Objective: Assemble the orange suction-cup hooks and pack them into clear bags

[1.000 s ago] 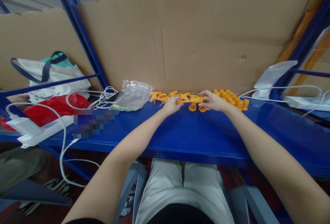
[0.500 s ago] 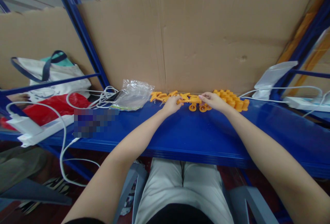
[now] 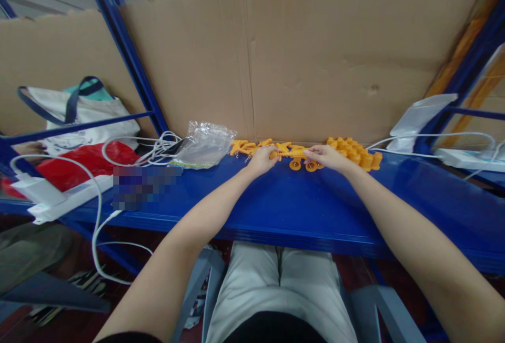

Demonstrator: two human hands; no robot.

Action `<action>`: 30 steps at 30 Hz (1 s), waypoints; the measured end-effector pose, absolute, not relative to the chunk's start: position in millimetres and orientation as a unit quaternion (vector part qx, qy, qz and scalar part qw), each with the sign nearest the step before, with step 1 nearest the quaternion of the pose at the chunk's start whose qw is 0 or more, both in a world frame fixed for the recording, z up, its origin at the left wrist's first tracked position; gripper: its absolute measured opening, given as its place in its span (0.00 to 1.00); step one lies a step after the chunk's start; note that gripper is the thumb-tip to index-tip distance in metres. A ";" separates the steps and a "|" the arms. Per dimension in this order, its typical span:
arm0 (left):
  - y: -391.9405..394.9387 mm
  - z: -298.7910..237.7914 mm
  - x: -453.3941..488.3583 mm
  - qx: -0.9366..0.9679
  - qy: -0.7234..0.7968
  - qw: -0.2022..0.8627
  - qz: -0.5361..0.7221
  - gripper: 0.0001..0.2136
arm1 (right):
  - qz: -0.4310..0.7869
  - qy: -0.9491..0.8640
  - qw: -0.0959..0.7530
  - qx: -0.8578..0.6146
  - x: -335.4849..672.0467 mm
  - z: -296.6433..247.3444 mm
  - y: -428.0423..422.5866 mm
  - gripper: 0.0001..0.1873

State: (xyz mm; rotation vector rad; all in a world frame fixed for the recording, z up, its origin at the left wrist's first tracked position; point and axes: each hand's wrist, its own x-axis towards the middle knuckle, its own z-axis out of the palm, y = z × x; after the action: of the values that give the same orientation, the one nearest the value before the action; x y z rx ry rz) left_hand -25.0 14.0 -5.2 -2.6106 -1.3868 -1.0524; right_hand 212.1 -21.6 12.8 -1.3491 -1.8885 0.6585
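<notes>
Both my hands reach to the far edge of a blue metal shelf [image 3: 300, 206], against a cardboard backing. My left hand [image 3: 262, 160] is closed on the left end of an orange plastic piece [image 3: 299, 153]; my right hand [image 3: 325, 157] pinches its right end. Two orange wheel-shaped parts [image 3: 295, 164] lie just in front of the piece. More orange parts [image 3: 243, 148] lie to the left of my left hand. A cluster of orange cylindrical parts [image 3: 357, 153] sits to the right of my right hand.
A clear plastic bag [image 3: 203, 144] lies left of the parts. White cables [image 3: 153, 148], a white power strip [image 3: 67, 200], a red bag [image 3: 89, 160] and a white tote [image 3: 74, 117] are at the left. Another power strip [image 3: 469, 158] and white packet [image 3: 418, 118] are at the right.
My right hand has shifted slightly left and closed more tightly on the orange piece. My left hand has hardly moved.
</notes>
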 end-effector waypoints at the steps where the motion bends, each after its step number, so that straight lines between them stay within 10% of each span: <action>1: 13.7 -5.0 -24.8 -0.831 -0.442 0.005 -0.339 0.11 | 0.246 -0.733 0.355 -0.525 211.9 13.7 -22.2 0.17; 30: 7.2 -0.8 -21.4 -0.821 -0.450 -0.006 -0.352 0.11 | 0.264 -0.723 0.373 -0.519 218.6 4.4 -11.9 0.20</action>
State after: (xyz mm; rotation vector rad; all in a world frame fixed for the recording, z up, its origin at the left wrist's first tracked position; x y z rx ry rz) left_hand -21.4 7.2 -0.8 -2.5881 -1.4208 -1.1092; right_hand 218.6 -11.9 4.4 -1.3293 -1.8519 0.6769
